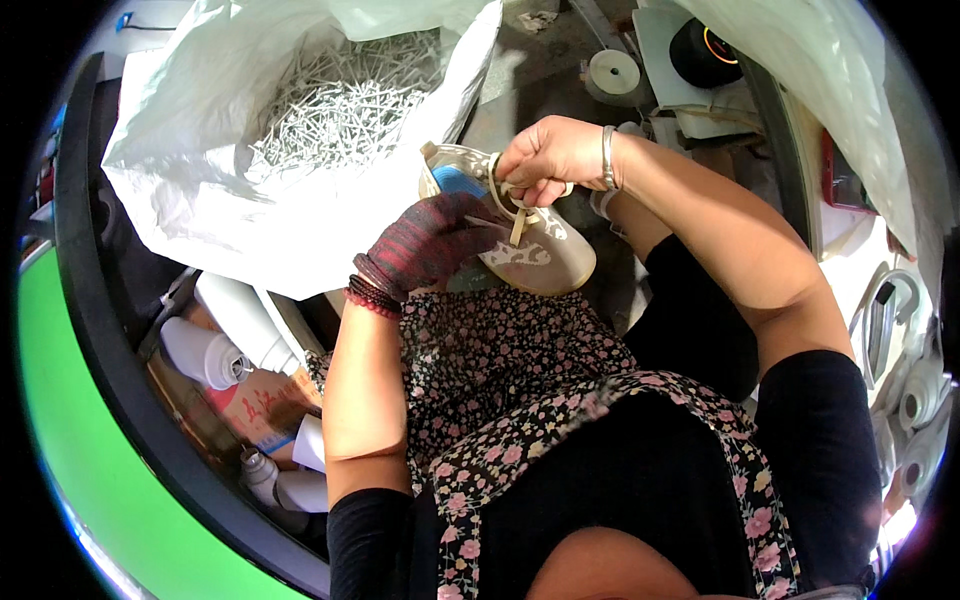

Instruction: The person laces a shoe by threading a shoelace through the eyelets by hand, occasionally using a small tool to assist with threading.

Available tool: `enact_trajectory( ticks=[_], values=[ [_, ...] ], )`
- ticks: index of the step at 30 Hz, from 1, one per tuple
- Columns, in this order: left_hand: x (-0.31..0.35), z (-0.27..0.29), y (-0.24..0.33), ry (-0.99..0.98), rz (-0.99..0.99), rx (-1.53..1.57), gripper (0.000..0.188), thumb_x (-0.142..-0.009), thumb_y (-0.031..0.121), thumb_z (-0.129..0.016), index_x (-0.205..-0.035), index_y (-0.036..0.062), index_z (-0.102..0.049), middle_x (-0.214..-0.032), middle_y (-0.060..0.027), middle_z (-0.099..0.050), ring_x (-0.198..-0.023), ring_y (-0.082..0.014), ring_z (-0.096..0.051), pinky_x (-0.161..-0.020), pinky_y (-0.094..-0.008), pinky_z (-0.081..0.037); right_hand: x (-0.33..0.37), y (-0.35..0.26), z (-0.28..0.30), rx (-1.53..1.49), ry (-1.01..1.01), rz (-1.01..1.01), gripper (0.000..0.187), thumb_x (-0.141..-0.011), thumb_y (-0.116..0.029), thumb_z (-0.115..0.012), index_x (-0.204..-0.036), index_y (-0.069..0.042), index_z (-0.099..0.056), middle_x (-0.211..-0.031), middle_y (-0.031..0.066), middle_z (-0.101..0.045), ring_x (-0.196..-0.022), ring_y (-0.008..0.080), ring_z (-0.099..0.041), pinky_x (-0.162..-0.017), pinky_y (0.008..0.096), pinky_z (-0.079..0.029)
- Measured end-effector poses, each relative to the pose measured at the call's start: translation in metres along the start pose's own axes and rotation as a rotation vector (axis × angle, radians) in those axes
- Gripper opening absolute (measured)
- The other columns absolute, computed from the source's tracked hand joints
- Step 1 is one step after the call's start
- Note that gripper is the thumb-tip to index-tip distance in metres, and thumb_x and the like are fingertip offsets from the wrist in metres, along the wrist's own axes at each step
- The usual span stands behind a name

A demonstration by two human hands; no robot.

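Observation:
A beige shoe (555, 262) with white patterned patches is held above my lap, its toe toward the lower right. Blue lining shows in its opening, and no foot is in it. My left hand (430, 240), in a dark red knitted glove, is closed against the shoe's near left side, by the laces; its fingertips are partly hidden. With bare fingers my right hand (545, 165) pinches a cream shoelace (520, 225), which loops down over the front of the shoe.
A large white sack (190, 150) full of thin pale sticks (345, 110) stands at the far left. White bottles (205, 352) lie left of my lap. Beyond my right hand are a white roll (613, 75) and a black round device (703, 52). Translucent plastic sheeting (850, 70) hangs at right.

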State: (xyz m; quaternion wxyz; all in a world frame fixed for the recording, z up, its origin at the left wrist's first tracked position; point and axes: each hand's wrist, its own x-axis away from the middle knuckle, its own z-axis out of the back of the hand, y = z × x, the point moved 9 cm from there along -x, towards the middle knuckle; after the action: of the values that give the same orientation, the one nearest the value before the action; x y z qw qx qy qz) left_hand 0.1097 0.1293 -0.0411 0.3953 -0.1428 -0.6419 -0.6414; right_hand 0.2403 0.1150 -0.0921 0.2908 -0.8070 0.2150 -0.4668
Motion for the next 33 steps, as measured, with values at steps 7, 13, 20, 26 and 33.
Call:
enact_trajectory(
  ticks=[7,13,20,26,33],
  values=[
    [0.012,0.014,0.028,0.071,-0.186,-0.228,0.022,-0.082,0.017,-0.063,-0.098,0.0023,-0.067,-0.085,-0.0052,-0.066,-0.074,-0.0116,-0.059,-0.069,-0.0258,-0.048,0.018,-0.018,-0.028,0.421,-0.162,0.150,0.039,-0.080,0.001,-0.051,-0.118,0.000,-0.060,-0.091,0.0069,-0.066,-0.061,0.0102,-0.053,-0.058,0.0258,-0.048],
    [0.011,0.017,0.021,0.070,-0.033,-0.035,0.022,-0.083,0.018,-0.063,-0.099,0.0035,-0.067,-0.083,-0.0038,-0.065,-0.070,-0.0114,-0.058,-0.066,-0.0268,-0.048,0.017,-0.037,-0.033,0.710,-0.007,0.369,0.020,-0.084,-0.008,-0.058,-0.100,0.002,-0.067,-0.082,0.0108,-0.066,-0.069,0.0174,-0.060,-0.064,0.0320,-0.049],
    [0.016,0.018,0.031,0.059,-0.129,-0.015,0.022,-0.085,0.014,-0.064,-0.104,0.0027,-0.063,-0.085,-0.0036,-0.064,-0.075,-0.0103,-0.058,-0.069,-0.0264,-0.048,0.030,-0.046,-0.064,1.249,0.022,0.450,0.016,-0.080,-0.016,-0.062,-0.087,-0.003,-0.067,-0.083,0.0148,-0.065,-0.079,0.0346,-0.062,-0.071,0.0406,-0.049],
    [0.022,0.022,0.040,0.107,-0.164,0.131,0.021,-0.085,0.010,-0.063,-0.104,0.0026,-0.061,-0.090,-0.0035,-0.064,-0.080,-0.0115,-0.059,-0.074,-0.0262,-0.049,0.031,-0.041,-0.078,0.858,-0.257,0.453,0.018,-0.081,-0.015,-0.058,-0.087,0.000,-0.067,-0.077,0.0151,-0.064,-0.073,0.0243,-0.062,-0.068,0.0347,-0.047],
    [0.028,0.020,0.047,0.119,-0.289,0.078,0.019,-0.085,0.006,-0.062,-0.104,0.0032,-0.060,-0.092,-0.0034,-0.063,-0.083,-0.0115,-0.059,-0.075,-0.0264,-0.049,0.035,-0.045,-0.076,0.761,-0.250,0.456,0.018,-0.081,-0.015,-0.059,-0.081,0.002,-0.065,-0.074,0.0142,-0.063,-0.068,0.0212,-0.059,-0.064,0.0328,-0.046]
  ],
)
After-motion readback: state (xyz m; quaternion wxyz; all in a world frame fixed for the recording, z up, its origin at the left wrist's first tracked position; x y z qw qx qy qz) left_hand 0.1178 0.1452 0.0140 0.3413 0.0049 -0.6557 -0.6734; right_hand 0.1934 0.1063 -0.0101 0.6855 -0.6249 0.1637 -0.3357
